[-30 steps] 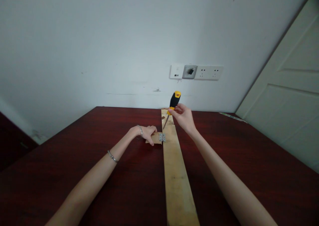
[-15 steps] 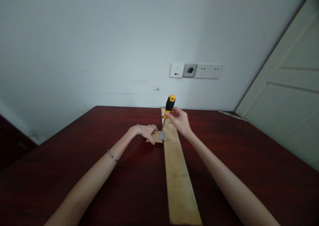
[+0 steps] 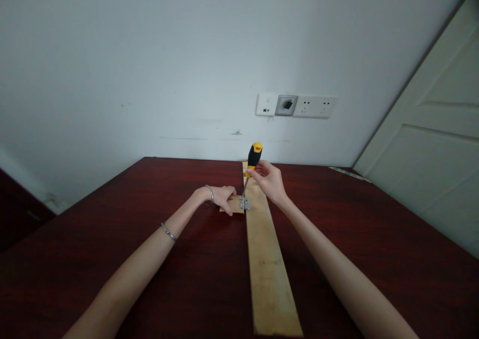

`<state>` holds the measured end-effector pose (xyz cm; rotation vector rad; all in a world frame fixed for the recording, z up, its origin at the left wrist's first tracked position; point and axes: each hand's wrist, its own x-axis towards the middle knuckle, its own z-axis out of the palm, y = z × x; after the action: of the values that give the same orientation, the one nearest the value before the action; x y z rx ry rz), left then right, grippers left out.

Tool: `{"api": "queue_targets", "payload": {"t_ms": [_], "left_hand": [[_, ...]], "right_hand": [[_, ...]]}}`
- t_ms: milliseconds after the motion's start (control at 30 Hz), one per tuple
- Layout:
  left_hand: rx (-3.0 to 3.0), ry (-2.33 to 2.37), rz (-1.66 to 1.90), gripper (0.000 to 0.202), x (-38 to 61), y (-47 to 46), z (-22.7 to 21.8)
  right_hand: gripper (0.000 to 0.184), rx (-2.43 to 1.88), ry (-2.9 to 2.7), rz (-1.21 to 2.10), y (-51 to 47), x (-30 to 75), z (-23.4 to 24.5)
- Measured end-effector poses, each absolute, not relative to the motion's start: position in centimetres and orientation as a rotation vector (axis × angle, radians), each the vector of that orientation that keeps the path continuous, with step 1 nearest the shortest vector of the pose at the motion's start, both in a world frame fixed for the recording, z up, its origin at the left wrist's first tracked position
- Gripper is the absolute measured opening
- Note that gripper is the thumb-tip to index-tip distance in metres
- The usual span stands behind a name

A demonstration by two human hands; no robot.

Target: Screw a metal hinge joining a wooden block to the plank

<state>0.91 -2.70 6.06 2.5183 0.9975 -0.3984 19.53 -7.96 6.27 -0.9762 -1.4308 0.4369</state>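
Note:
My right hand (image 3: 270, 180) pinches a black and yellow screwdriver (image 3: 255, 155) low on its handle, by the yellow collar. The shaft slants down to a small metal hinge (image 3: 244, 203), its tip at the hinge's upper left part. One hinge leaf lies on a long pale wooden board (image 3: 267, 259), the other on a short wooden piece (image 3: 235, 207) to the left. My left hand (image 3: 222, 198) is closed around that short piece, thumb on the near side and fingers on the far side. Whether the tip sits in a screw is too small to tell.
Both boards lie on a dark red-brown table (image 3: 179, 274). A white wall with a socket panel (image 3: 314, 106) rises behind it. At the back right lies a thin patterned strip (image 3: 349, 173), near a pale panelled door (image 3: 434, 144).
The screwdriver handle has shifted very slightly left. Both hands keep their places and grips; the view has moved a little.

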Motion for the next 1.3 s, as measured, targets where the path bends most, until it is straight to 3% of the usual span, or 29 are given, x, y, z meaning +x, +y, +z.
{"api": "queue_targets", "payload": {"t_ms": [1300], "left_hand": [[2.508,0.978,-0.351,0.077,0.79,-2.40,5.79]], "right_hand": [[0.024,-0.997,-1.495,0.500,-7.81,20.09,6.17]]}}
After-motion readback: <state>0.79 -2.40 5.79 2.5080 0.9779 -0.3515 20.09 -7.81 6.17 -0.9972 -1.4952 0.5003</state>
